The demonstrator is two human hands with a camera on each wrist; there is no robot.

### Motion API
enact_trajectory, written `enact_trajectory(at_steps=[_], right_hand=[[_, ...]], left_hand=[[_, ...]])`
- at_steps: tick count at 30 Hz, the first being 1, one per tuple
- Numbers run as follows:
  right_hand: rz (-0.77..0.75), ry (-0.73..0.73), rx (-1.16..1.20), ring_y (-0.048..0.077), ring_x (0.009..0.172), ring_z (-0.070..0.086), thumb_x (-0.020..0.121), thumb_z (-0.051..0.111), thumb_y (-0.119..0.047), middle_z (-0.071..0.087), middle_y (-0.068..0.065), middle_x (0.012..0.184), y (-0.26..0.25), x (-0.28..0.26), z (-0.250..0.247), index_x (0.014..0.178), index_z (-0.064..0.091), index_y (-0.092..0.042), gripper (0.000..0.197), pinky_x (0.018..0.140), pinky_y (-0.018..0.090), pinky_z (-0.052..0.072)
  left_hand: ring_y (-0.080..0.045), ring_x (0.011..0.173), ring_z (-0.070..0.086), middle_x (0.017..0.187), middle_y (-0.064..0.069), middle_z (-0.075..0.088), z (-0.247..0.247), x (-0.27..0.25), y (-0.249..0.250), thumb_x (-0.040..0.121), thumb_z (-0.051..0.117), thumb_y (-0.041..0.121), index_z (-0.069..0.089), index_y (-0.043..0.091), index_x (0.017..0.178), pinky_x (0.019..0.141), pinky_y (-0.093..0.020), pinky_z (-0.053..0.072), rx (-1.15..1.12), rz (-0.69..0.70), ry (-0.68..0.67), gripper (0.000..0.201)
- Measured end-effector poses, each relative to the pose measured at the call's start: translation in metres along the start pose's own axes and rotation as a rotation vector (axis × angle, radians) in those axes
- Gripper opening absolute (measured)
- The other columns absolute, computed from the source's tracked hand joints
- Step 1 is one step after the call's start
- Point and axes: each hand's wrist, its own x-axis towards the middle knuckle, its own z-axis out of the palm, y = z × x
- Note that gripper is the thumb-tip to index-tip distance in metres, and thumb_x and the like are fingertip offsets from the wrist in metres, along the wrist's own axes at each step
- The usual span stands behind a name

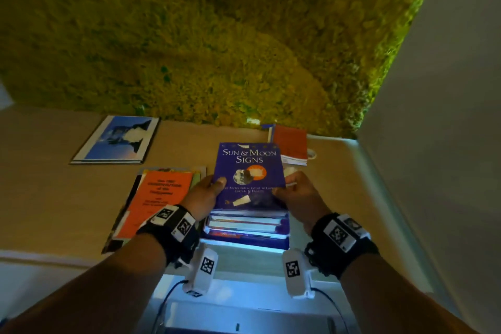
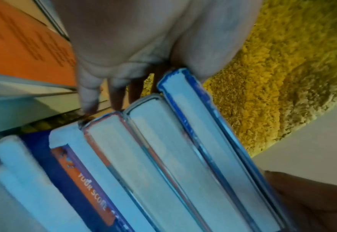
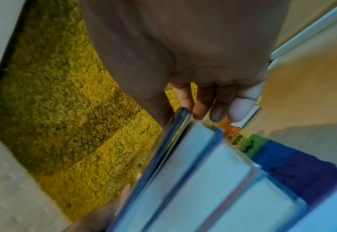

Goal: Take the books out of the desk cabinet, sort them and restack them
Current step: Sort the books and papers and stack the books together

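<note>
A stack of several books (image 1: 246, 225) stands on the desk near its front edge, topped by the purple "Sun & Moon Signs" book (image 1: 249, 171). My left hand (image 1: 206, 192) grips the stack's left side, thumb on the purple cover. The left wrist view shows that hand's fingers (image 2: 88, 97) running down beside the page edges (image 2: 163, 157). My right hand (image 1: 295, 192) grips the right side, thumb on the cover's edge. In the right wrist view its fingers (image 3: 203, 103) curl at the stack's far corner (image 3: 203, 172).
An orange booklet (image 1: 154, 198) lies on a pile of thin books left of the stack. A blue picture book (image 1: 119, 141) lies at the back left, a red-orange book (image 1: 291, 146) at the back right. A green moss wall (image 1: 217, 49) backs the desk (image 1: 40, 184).
</note>
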Motion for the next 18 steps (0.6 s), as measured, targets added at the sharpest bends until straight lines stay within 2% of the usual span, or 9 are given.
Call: enact_trajectory(at_steps=[3, 5, 7, 11, 13, 15, 16, 17, 18], right_hand=[[-0.01, -0.015, -0.003, 0.005, 0.066, 0.071, 0.085, 0.066, 0.003, 0.078, 0.001, 0.079, 0.017, -0.001, 0.0, 0.096, 0.071, 0.0, 0.012, 0.062, 0.024, 0.054], [0.024, 0.022, 0.059, 0.013, 0.071, 0.073, 0.083, 0.066, -0.004, 0.076, 0.016, 0.094, 0.024, 0.003, -0.001, 0.111, 0.066, 0.009, 0.031, 0.066, 0.034, 0.061], [0.03, -0.004, 0.078, 0.009, 0.069, 0.071, 0.081, 0.065, -0.008, 0.077, 0.006, 0.087, 0.024, 0.006, -0.004, 0.116, 0.064, 0.006, 0.037, 0.065, 0.032, 0.059], [0.016, -0.083, 0.076, -0.002, 0.055, 0.062, 0.094, 0.068, -0.008, 0.069, -0.01, 0.069, 0.022, 0.001, -0.016, 0.095, 0.063, -0.006, 0.005, 0.049, 0.012, 0.045], [0.044, 0.038, 0.161, 0.007, 0.069, 0.062, 0.086, 0.07, -0.031, 0.065, -0.006, 0.077, 0.033, 0.0, -0.024, 0.087, 0.058, -0.011, 0.022, 0.057, 0.017, 0.045], [0.089, 0.108, 0.228, 0.02, 0.077, 0.057, 0.081, 0.062, -0.047, 0.056, 0.009, 0.08, 0.048, 0.002, -0.031, 0.082, 0.052, -0.011, 0.037, 0.067, 0.025, 0.042], [0.145, 0.097, 0.25, 0.01, 0.086, 0.032, 0.085, 0.06, -0.053, 0.035, 0.006, 0.081, 0.056, 0.002, -0.033, 0.079, 0.045, -0.013, 0.043, 0.075, 0.031, 0.042], [0.237, 0.082, 0.267, 0.033, 0.125, 0.046, 0.091, 0.058, -0.057, 0.057, 0.025, 0.098, 0.058, -0.001, -0.032, 0.084, 0.053, -0.009, 0.049, 0.087, 0.038, 0.045], [0.295, 0.064, 0.293, 0.025, 0.106, 0.059, 0.098, 0.053, -0.056, 0.055, 0.008, 0.125, 0.061, -0.001, -0.031, 0.089, 0.059, -0.015, 0.042, 0.098, 0.045, 0.044]], left_hand=[[-0.027, 0.1, 0.071, 0.112, -0.004, 0.074, 0.005, -0.002, 0.006, 0.1, 0.047, 0.05, 0.061, 0.025, 0.12, 0.096, -0.049, 0.053, 0.015, 0.004, 0.029, 0.035], [-0.029, 0.102, 0.069, 0.115, -0.006, 0.072, 0.008, -0.001, 0.012, 0.1, 0.047, 0.048, 0.061, 0.021, 0.123, 0.097, -0.048, 0.052, 0.058, 0.002, 0.041, 0.038], [-0.029, 0.099, 0.07, 0.113, -0.006, 0.073, 0.011, 0.001, 0.014, 0.1, 0.048, 0.049, 0.06, 0.02, 0.124, 0.096, -0.048, 0.053, 0.062, -0.007, 0.056, 0.04], [-0.031, 0.097, 0.072, 0.116, -0.012, 0.073, 0.018, -0.009, 0.011, 0.098, 0.053, 0.047, 0.06, 0.017, 0.126, 0.085, -0.047, 0.057, -0.212, -0.066, 0.058, 0.041], [-0.03, 0.104, 0.07, 0.119, -0.007, 0.072, 0.012, -0.011, -0.003, 0.087, 0.058, 0.065, 0.065, 0.026, 0.123, 0.08, -0.042, 0.055, -0.371, -0.195, 0.083, 0.053], [-0.031, 0.124, 0.057, 0.135, -0.001, 0.063, 0.003, -0.006, -0.022, 0.063, 0.059, 0.089, 0.065, 0.04, 0.123, 0.096, -0.053, 0.047, -0.396, -0.298, 0.126, 0.077], [-0.032, 0.128, 0.053, 0.137, -0.001, 0.061, 0.001, -0.002, -0.031, 0.056, 0.059, 0.093, 0.065, 0.043, 0.122, 0.1, -0.057, 0.043, -0.401, -0.302, 0.142, 0.083], [-0.031, 0.125, 0.056, 0.133, -0.001, 0.064, 0.0, 0.002, -0.037, 0.055, 0.059, 0.094, 0.066, 0.042, 0.12, 0.098, -0.056, 0.044, -0.401, -0.283, 0.142, 0.083], [-0.03, 0.119, 0.062, 0.128, -0.001, 0.068, 0.001, 0.002, -0.036, 0.058, 0.057, 0.093, 0.067, 0.04, 0.12, 0.094, -0.054, 0.048, -0.409, -0.29, 0.136, 0.082]])
